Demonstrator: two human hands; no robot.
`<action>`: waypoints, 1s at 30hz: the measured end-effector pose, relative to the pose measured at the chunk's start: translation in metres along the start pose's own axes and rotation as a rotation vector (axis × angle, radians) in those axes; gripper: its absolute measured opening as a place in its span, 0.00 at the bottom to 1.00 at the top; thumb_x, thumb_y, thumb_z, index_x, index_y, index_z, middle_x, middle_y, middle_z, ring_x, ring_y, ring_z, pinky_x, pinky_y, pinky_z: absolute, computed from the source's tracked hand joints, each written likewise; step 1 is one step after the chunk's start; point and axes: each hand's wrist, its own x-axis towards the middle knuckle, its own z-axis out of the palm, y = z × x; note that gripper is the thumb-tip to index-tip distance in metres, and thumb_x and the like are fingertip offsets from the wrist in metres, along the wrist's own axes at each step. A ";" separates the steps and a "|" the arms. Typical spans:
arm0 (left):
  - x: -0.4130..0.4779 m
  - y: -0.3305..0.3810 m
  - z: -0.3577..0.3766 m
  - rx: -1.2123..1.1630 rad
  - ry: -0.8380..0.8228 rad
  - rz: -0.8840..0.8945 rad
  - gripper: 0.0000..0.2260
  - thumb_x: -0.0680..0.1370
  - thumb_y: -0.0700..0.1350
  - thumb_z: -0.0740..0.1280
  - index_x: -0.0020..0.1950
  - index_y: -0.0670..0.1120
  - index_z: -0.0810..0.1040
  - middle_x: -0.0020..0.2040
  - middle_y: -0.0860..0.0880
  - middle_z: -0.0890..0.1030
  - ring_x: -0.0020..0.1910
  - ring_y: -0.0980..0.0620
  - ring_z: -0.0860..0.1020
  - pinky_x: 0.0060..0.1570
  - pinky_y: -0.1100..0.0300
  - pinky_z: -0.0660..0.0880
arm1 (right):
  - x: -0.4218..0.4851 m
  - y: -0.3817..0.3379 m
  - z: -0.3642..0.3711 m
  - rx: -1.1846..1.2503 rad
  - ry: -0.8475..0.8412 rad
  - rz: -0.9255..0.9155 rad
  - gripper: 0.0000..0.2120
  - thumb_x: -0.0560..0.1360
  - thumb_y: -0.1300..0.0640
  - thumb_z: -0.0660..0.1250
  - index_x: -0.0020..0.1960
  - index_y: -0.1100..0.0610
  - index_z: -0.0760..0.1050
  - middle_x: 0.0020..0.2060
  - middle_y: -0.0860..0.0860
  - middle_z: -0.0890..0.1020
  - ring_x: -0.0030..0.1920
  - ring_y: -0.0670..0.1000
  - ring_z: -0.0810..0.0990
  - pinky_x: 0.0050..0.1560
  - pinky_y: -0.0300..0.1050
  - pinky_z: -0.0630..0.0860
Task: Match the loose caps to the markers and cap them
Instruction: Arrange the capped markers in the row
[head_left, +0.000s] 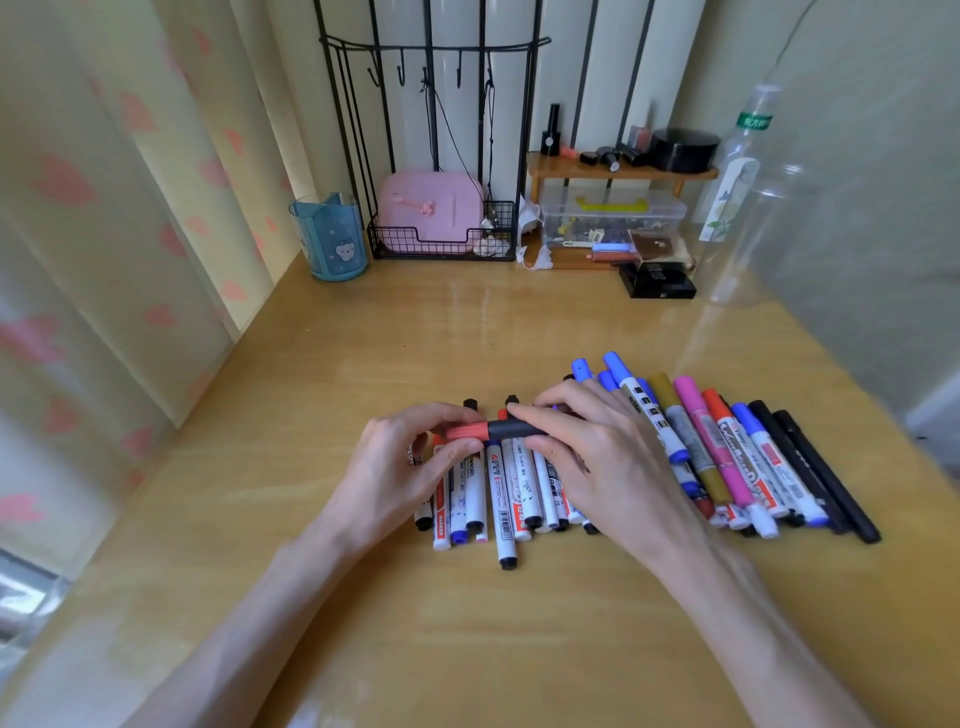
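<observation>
Red cap (465, 431) is pinched by left hand (410, 467), black marker (514, 428) by right hand (597, 457). Wooden desk (363, 338) is curtained at nine o'clock.

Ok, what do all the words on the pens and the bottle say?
None reads clearly enough to quote.
White markers: small print and a barcode, too blurred.
Orange-capped marker: big lettering, blurred.
Clear bottle, green label: characters, too small.
Black marker with red cap, held by the left hand and right hand: no writing shows.
</observation>
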 end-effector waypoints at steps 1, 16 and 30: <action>0.000 -0.001 0.000 0.004 -0.001 0.000 0.13 0.79 0.53 0.71 0.60 0.48 0.85 0.52 0.61 0.85 0.47 0.63 0.81 0.45 0.74 0.70 | 0.000 0.000 0.000 0.013 0.007 0.007 0.16 0.78 0.58 0.74 0.65 0.55 0.82 0.51 0.47 0.81 0.51 0.50 0.79 0.55 0.47 0.77; -0.003 0.006 0.002 0.039 0.076 0.058 0.12 0.82 0.50 0.70 0.58 0.44 0.86 0.47 0.57 0.85 0.46 0.58 0.82 0.46 0.71 0.73 | -0.002 -0.010 0.008 0.027 0.143 0.018 0.10 0.79 0.54 0.69 0.57 0.55 0.85 0.42 0.46 0.83 0.41 0.50 0.79 0.38 0.46 0.75; 0.001 -0.005 -0.009 0.087 -0.015 0.090 0.11 0.84 0.49 0.69 0.63 0.46 0.85 0.50 0.59 0.83 0.47 0.59 0.81 0.47 0.71 0.71 | 0.002 -0.024 0.004 0.031 0.056 0.068 0.09 0.80 0.51 0.71 0.59 0.51 0.84 0.44 0.44 0.84 0.43 0.50 0.81 0.41 0.51 0.78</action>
